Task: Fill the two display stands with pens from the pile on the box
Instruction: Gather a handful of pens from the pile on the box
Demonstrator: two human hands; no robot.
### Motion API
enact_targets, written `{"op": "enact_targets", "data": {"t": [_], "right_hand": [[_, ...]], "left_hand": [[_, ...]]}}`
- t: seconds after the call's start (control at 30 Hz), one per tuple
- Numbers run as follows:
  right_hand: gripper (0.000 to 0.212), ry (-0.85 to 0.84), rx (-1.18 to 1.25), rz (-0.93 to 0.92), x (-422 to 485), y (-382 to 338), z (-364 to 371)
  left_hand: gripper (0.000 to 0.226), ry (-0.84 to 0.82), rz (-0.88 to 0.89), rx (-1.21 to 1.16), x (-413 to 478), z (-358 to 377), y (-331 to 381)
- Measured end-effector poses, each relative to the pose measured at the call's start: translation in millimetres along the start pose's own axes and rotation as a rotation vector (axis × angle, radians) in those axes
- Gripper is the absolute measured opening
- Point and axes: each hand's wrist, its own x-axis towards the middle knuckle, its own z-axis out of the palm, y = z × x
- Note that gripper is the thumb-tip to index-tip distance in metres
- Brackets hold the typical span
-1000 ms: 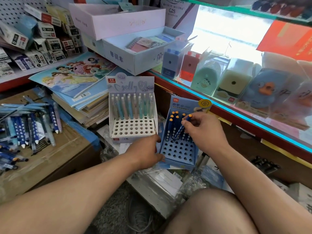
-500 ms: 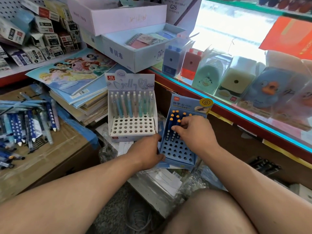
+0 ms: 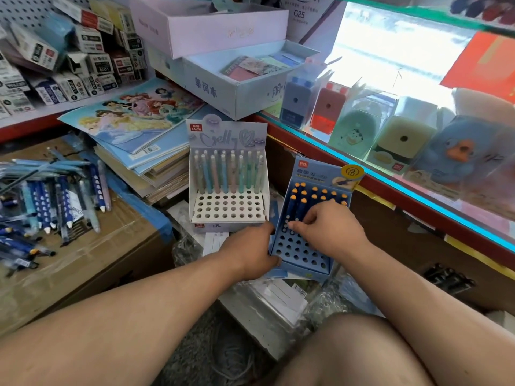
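Blue cardboard display stand (image 3: 302, 253) with a perforated top, standing tilted on clear plastic packets (image 3: 278, 299) between the person's forearms; its back rows hold navy pens with orange caps (image 3: 303, 197), while the front rows of holes are open. The right hand (image 3: 331, 228) lies over the middle rows with its fingers (image 3: 295, 224) curled down, the tips touching the shaft of a navy pen where it meets the holes; whether they pinch that pen cannot be told. The left hand (image 3: 250, 254) grips the stand's near left corner, thumb along the front edge. Just beside it, to the left, stands a white cardboard display stand (image 3: 227, 214) whose rear rows carry pastel pens (image 3: 228, 174). Well to the left, a loose pile of blue and navy pens (image 3: 55, 201) lies on a brown cardboard box (image 3: 106, 246). Behind it is a stack of illustrated notebooks (image 3: 133, 121); at right, boxed pencil sharpeners (image 3: 401, 143) line a glass counter (image 3: 418, 190).
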Motion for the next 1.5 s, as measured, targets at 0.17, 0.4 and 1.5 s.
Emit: {"op": "enact_targets", "data": {"t": [0.17, 0.4, 1.5], "right_hand": [[0.026, -0.116, 0.160, -0.170, -14, -21, -1], [0.038, -0.139, 0.280, -0.489, -28, -80, 0], [0.041, -0.246, -0.236, -0.960, -26, -346, 155]], "left_hand": [[0.048, 0.034, -0.029, -0.002, -17, -21, -3], [0.042, 0.252, -0.229, -0.069, -99, -87, -49], [0.097, 0.264, -0.644, -0.101, -287, -149, -251]]}}
